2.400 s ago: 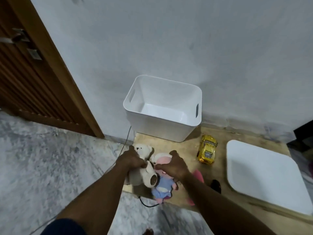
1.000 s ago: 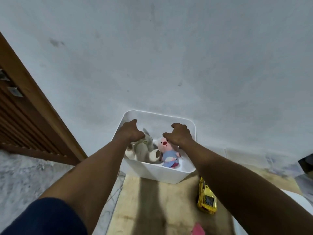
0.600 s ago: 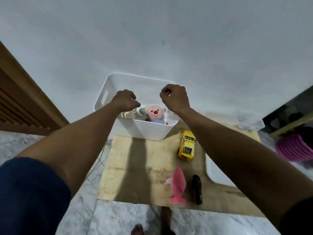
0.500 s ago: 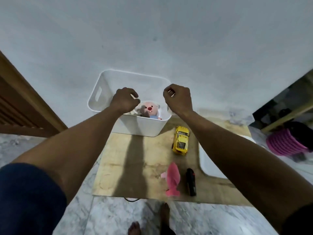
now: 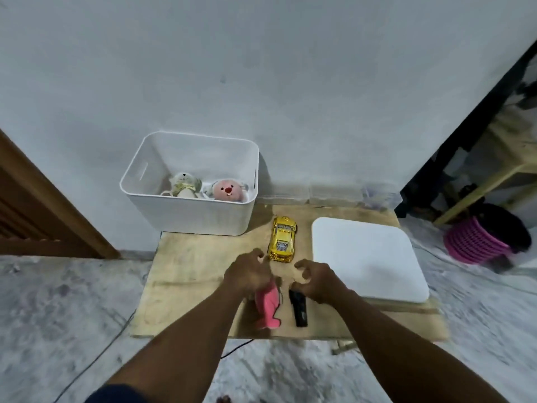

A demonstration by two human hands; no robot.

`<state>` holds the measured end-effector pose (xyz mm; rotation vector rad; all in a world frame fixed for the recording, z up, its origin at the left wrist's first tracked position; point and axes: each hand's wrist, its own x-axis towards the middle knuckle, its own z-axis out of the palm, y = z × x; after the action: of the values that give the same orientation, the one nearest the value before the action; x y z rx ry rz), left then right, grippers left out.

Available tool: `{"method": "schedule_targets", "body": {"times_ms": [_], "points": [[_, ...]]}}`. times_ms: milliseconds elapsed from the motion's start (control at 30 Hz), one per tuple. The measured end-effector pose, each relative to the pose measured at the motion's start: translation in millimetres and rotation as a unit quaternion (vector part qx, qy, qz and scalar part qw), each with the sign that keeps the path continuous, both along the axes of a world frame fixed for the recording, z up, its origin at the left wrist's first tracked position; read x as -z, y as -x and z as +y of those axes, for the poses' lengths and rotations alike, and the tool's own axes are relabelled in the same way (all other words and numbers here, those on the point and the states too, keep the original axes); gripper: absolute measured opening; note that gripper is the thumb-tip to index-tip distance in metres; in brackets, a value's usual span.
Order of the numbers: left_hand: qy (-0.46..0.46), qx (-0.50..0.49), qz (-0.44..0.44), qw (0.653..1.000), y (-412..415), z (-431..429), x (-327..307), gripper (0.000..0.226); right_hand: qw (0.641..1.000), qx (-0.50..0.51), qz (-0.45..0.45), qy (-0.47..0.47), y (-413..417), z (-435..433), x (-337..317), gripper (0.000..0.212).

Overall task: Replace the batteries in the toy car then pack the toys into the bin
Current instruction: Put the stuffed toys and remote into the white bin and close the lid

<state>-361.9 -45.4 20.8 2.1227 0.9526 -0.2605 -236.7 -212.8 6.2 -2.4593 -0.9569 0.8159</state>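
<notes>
While two plush toys (image 5: 186, 184) (image 5: 228, 191) lie in one bin (image 5: 191, 218), both hands (image 5: 247, 274) (image 5: 317, 282) hover, fingers (image 5: 301, 264) loose

Looks like a home, floor-level corner of a rm: grey marble floor (image 5: 58, 301) w/ plywood board (image 5: 189, 271) on it at 6 o'clock, painted wall (image 5: 261, 68), wooden door (image 5: 35, 205) at 9, white bin (image 5: 191, 216) w/ plush toys (image 5: 228, 190) at 11, pink ribbed basket (image 5: 470, 242) at 3.

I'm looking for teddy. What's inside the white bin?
The white bin holds a cream plush bear and a pink-faced plush. Its front wall hides their lower bodies.
</notes>
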Motion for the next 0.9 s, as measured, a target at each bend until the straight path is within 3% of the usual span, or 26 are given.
{"method": "schedule_targets", "body": {"times_ms": [100,200,367,467,633,900], "points": [[0.055,0.024,0.068,0.996,4.7,-29.2,19.5,0.075,0.998,0.000,0.033,0.046,14.6,-7.8,14.0,0.075],[0.085,-0.009,0.072,0.994,7.5,-49.6,37.1,0.069,0.996,0.029,0.050,0.061,22.4,-12.5,27.0,0.072],[0.103,-0.083,-0.011,0.991,9.8,-50.4,17.6,0.044,0.995,0.061,0.082,0.008,19.3,-6.5,27.8,0.060],[0.134,-0.135,-0.084,0.978,10.9,-28.7,-18.4,0.054,0.993,0.065,0.060,-0.082,13.5,15.5,0.3,0.054],[0.038,-0.147,-0.184,0.971,9.1,39.3,-80.8,0.057,0.970,0.082,-0.027,-0.225,-2.4,76.9,-58.5,0.049],[-0.056,-0.163,-0.242,0.955,-2.0,159.0,-148.5,0.053,0.946,0.086,-0.049,-0.310,-14.2,193.7,-137.2,0.043]]}}
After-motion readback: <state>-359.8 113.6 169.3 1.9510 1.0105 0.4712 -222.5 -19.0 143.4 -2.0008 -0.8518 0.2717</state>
